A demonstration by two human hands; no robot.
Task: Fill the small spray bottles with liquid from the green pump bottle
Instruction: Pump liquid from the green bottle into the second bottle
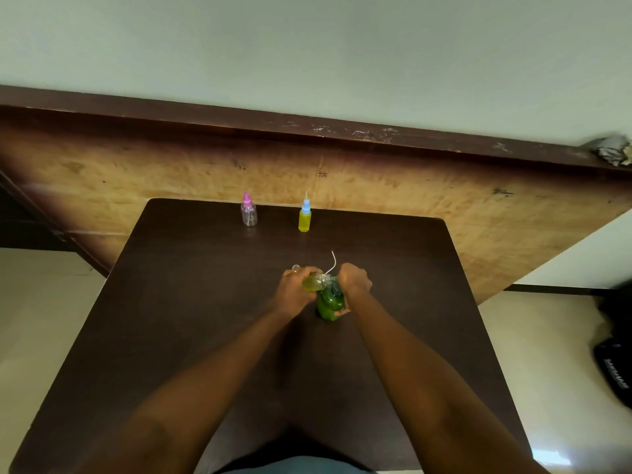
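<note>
Squat translucent green plastic pump bottle upright mid dark brown table, right hand curled over its pump head, thumb on body, left hand clamped round small clear bottle of yellow liquid, tilted, mouth at the spout.

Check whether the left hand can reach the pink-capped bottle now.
Likely not yet: the way to the pink-capped bottle is free, but the left hand grips a small bottle.
</note>
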